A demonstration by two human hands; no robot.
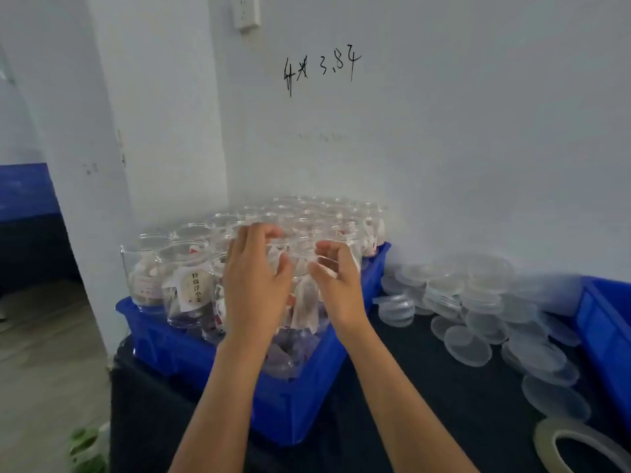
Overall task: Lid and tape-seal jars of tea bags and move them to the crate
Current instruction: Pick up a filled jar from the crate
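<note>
A blue crate [293, 404] on the dark table holds several clear, lidless jars of tea bags [186, 288]. Both my hands reach over its near corner to one clear jar [302, 302] with tea bags inside. My left hand [254, 285] curls round the jar's left side. My right hand [336, 281] grips its right side near the rim. A pile of clear plastic lids [478, 302] lies on the table to the right. A roll of clear tape [580, 448] lies at the bottom right.
A second blue crate [607, 329] stands at the right edge. The white wall [409, 131] rises just behind the jars, with a pillar [102, 165] at the left. Bare floor [44, 353] lies left of the table.
</note>
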